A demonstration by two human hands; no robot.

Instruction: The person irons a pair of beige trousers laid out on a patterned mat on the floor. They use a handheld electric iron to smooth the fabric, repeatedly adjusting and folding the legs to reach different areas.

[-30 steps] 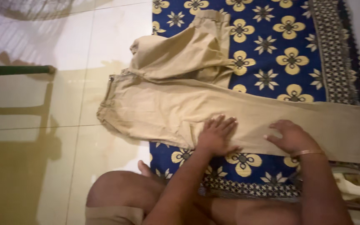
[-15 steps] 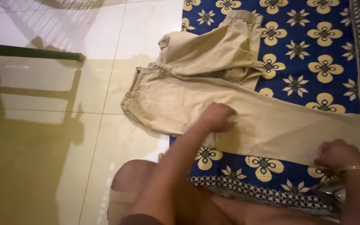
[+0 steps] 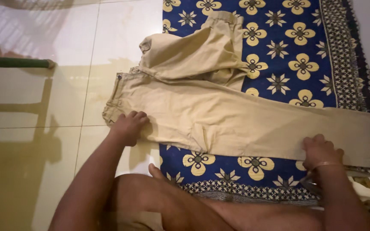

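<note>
Seated on the floor, bare knee [image 3: 150,192] drawn up in the foreground, both arms stretched out over a pair of khaki trousers [image 3: 219,115]. Left hand [image 3: 129,125] planted at the waistband corner, fingers curled down onto the cloth's near edge; pressing or pinching, impossible to tell which from this angle. Right hand [image 3: 320,149], a thin bangle [image 3: 324,164] at the wrist, set on the near hem of the long leg, fingers bent over the fabric edge, grip closed loosely on or against the cloth, thumb hidden.

Trousers spread sideways between the two grips: waistband to the left, lying partly on the glossy cream floor tiles [image 3: 43,128], near leg running flat and straight to the right across a blue mat with yellow flowers [image 3: 287,55]. Far leg [image 3: 202,49] doubled back and bunched just beyond the waistband, its cuff toward the top of the mat.

Judged from the lay of the cloth, best done with both hands drawing apart evenly, keeping the near leg taut along its seam line so creases near the thigh flatten out rather than shift. Palms low, pressure even, the waistband kept square. Crumpled far leg likely to need the same treatment.

Beyond the left arm, a dark green pole [image 3: 16,62] lying on the tiles, well apart from the garment. A pale object at the right edge near the bangled wrist, too cropped to identify.
</note>
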